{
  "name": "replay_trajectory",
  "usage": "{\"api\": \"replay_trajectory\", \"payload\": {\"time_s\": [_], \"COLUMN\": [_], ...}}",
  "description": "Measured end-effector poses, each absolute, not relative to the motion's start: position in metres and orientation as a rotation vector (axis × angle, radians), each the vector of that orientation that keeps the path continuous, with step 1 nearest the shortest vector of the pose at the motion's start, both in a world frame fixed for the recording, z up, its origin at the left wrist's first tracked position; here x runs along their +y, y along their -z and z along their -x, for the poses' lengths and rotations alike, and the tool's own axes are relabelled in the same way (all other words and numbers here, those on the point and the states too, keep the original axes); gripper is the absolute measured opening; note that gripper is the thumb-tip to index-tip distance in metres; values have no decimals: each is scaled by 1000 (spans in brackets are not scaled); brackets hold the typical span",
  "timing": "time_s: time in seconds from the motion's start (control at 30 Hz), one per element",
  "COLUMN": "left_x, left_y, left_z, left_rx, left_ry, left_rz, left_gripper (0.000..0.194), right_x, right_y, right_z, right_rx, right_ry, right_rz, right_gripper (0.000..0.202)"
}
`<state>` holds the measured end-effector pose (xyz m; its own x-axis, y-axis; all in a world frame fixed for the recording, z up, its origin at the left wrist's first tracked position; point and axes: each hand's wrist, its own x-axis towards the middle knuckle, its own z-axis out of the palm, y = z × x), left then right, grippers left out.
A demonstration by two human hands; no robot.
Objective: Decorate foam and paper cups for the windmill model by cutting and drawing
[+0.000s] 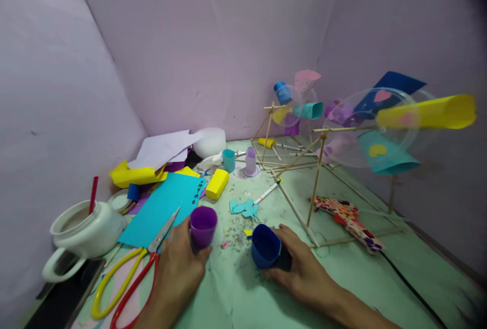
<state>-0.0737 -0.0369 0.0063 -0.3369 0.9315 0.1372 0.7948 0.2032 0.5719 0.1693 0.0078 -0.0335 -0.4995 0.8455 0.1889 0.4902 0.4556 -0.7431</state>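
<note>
A purple paper cup [203, 226] is held upright by my left hand [180, 263], its fingers wrapped round the left side. My right hand [300, 263] grips a dark blue paper cup [265, 246] from the right, with the opening facing up and toward me. The two cups are apart, a little above the green tabletop [236, 288]. Scissors [152, 253] with yellow and red handles lie beside my left hand. Cut light-blue paper pieces [247, 208] and small scraps [225, 244] lie beyond the cups.
A white teapot [91, 227] and blue card [163, 207] are at left. Behind stand a teal cup [229, 160], yellow roll [217, 184] and lilac roll [250, 161]. At right are a stick frame [315, 182] with paper-cup wheel [380, 126] and a patterned glue gun [350, 222] with cord.
</note>
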Motion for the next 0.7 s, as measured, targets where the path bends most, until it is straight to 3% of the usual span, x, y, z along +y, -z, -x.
{"api": "replay_trajectory", "payload": {"time_s": [0.17, 0.33, 0.4, 0.47, 0.53, 0.63, 0.7], "left_x": [-25, -43, -48, -51, -53, -60, -66], "left_y": [-3, 3, -1, -6, -10, -6, 2], "left_z": [103, 115, 117, 116, 111, 102, 101], "left_rx": [2365, 2502, 2555, 2550, 2559, 2649, 2532], "left_ry": [-687, -819, -898, -1005, -1195, -1596, -1801], "left_rz": [-1498, -1455, -1469, -1489, -1441, -1397, -1704], "left_gripper": [56, 91, 94, 85, 74, 58, 44], "right_x": [7, 7, 16, 33, 58, 104, 133], "right_y": [35, 22, -1, -31, -59, -76, -69], "right_z": [-167, -200, -213, -212, -191, -134, -93], "right_rx": [-2217, -2290, -2267, -2192, -2145, -2133, -2162], "right_ry": [-865, -1001, -1028, -1035, -1132, -1061, -996], "right_rz": [1190, 1118, 1035, 1046, 989, 1127, 1199], "right_gripper": [61, 99, 88, 60, 45, 42, 47]}}
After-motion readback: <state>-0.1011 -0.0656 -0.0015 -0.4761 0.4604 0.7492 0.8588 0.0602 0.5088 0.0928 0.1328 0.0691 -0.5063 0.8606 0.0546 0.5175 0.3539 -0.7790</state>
